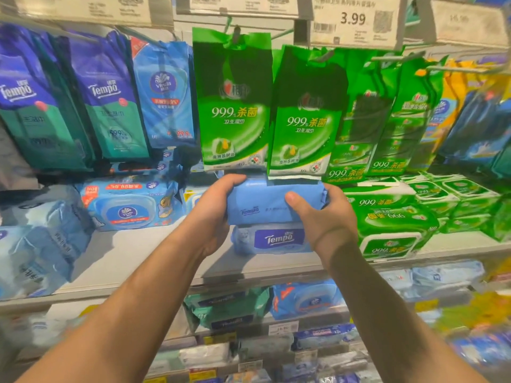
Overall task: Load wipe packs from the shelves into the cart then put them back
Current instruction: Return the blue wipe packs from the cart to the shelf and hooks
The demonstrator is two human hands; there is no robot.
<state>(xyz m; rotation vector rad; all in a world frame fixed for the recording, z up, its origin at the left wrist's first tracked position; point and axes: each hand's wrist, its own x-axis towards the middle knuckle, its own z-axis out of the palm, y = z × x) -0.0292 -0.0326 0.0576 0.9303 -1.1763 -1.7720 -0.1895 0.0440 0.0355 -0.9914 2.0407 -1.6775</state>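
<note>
Blue and soft, the wipe pack (272,201) is held at both ends: the left hand (214,208) curls its grip around one end, and the right hand (325,217) grasps the other, thumb on the front. It sits on top of another blue pack (272,240) (the one marked Tempo) on the grey shelf (154,255). Green hanging packs (265,106) dangle just above, and green boxed packs (392,219) sit beside.
</note>
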